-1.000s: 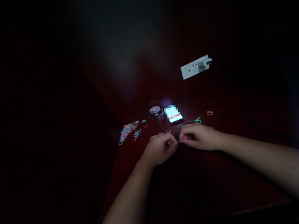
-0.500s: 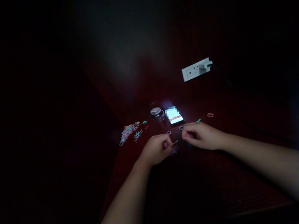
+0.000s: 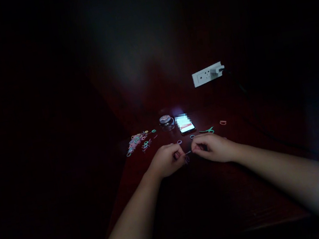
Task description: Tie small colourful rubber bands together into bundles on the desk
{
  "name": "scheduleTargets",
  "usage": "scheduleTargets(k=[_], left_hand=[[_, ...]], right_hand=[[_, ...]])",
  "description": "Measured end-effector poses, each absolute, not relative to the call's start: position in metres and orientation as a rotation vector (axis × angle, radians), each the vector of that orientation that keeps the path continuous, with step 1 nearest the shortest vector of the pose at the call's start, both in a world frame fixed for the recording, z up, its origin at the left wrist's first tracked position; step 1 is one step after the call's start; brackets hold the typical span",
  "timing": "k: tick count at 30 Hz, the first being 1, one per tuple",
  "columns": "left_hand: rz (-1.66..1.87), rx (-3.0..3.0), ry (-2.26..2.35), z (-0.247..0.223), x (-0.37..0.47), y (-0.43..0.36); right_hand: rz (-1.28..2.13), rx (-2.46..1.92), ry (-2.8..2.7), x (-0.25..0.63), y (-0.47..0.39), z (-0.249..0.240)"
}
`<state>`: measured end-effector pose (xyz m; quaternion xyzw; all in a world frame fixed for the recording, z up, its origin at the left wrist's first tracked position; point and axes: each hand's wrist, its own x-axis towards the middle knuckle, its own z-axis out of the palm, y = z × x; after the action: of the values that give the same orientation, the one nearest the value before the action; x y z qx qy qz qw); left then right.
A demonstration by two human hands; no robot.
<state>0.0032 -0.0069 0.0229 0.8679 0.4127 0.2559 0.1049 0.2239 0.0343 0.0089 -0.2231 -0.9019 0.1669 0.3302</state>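
Note:
My left hand (image 3: pixel 168 161) is closed in a pinch on a thin pale strip (image 3: pixel 187 152), whose end sticks out to the right. Across a narrow gap, my right hand (image 3: pixel 211 147) is also pinched, its fingertips close to that end; what they hold, if anything, is hidden. Small purple bands (image 3: pixel 187 159) lie on the dark red table below the left fingertips. Just beyond the hands are two small rings, a pale lilac one (image 3: pixel 179 142) and a bluish one (image 3: pixel 192 137). Green-handled scissors (image 3: pixel 210 130) lie right behind my right hand.
A pile of small coloured hair ties (image 3: pixel 135 141) spreads at the left. Behind the hands stand a lidded clear jar (image 3: pixel 166 121) and a lit phone (image 3: pixel 185 124). A pink band (image 3: pixel 223 122) lies to the right. A white socket (image 3: pixel 207 74) with a plugged-in cable is on the wall.
My right hand has moved slightly left, closer to the strip's end, and more of the scissors shows. My left hand stays nearly in place, still pinching the strip.

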Motion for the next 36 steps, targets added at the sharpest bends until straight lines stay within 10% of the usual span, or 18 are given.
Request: scheduleTargets(k=[36], left_hand=[[0.751,2.598,1.145,0.0275,0.0022,-0.0088]], right_hand=[[0.432,-0.505,-2.404,0.2274,0.0381,0.0098]])
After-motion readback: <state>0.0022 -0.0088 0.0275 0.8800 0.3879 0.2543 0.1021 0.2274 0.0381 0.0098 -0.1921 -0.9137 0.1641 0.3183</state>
